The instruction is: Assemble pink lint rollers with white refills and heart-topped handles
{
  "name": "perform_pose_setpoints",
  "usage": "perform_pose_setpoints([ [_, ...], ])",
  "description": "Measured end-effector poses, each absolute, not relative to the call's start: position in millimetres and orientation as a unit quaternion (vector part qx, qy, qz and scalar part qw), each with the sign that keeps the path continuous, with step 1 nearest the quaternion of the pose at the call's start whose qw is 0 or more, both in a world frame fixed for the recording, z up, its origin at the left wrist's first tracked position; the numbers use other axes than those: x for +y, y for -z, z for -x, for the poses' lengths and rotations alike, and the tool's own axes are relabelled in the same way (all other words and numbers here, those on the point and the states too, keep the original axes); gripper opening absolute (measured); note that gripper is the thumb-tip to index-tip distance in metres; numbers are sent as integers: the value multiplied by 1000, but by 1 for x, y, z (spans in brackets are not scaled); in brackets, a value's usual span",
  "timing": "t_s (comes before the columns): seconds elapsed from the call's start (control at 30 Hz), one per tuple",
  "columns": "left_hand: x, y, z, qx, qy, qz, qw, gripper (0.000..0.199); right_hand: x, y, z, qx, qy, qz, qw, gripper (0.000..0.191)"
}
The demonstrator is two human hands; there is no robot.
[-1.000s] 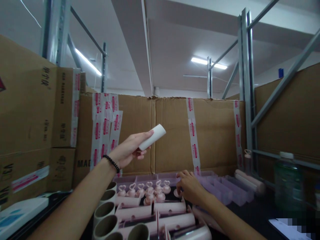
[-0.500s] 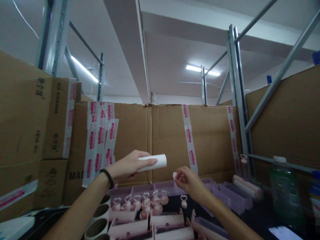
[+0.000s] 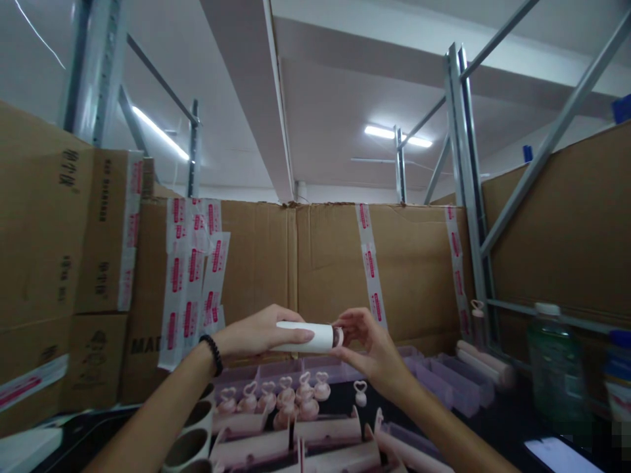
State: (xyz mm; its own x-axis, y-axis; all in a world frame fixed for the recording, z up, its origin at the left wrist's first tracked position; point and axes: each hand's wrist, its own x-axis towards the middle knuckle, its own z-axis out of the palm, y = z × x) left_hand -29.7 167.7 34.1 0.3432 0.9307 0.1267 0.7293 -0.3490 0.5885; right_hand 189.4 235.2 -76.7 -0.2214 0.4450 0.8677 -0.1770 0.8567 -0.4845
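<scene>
My left hand (image 3: 256,332) is wrapped round a white tube (image 3: 321,337), held level above the table with its end to the right. At that end my right hand (image 3: 369,348) pinches a small round pink piece (image 3: 339,337) between thumb and fingers, against or just inside the tube's mouth. How far in it sits I cannot tell. Below the hands stand several pink heart-topped caps (image 3: 286,394), with a single heart-topped cap (image 3: 360,393) apart on the right. Pink half-round holders (image 3: 328,431) lie in front of them.
Wide cardboard tubes (image 3: 187,447) stand at the front left. Lilac plastic trays (image 3: 456,384) lie behind and to the right. A green bottle (image 3: 555,368), a lit phone (image 3: 559,454) and pink tubes (image 3: 486,363) are on the right. Cardboard walls (image 3: 261,263) and metal posts surround the table.
My right hand has moved left with the small pink piece to the end of the white tube. My left hand has lowered the tube slightly and shifted it a little right.
</scene>
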Motion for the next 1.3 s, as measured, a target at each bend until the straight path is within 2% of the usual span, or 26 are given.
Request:
perform_pose_setpoints([
  [0.3,169,-33,25,491,-257,-806,207,53,227,75,-180,-637,-396,92,655,38],
  [0.43,173,-33,24,452,-279,-825,194,44,224,77,-179,-638,-388,108,656,41],
  [0.67,175,-33,27,422,-288,-838,192,40,220,77,-175,-635,-384,100,663,39],
  [0.87,171,-38,29,414,-300,-834,209,39,216,72,-175,-618,-415,79,663,42],
  [1.03,161,-39,26,430,-295,-816,248,45,218,70,-175,-628,-456,45,629,40],
  [1.13,157,-37,23,430,-283,-809,281,49,221,72,-174,-633,-484,5,605,49],
  [1.3,153,-36,23,424,-247,-810,321,52,218,73,-176,-633,-559,-42,534,78],
])
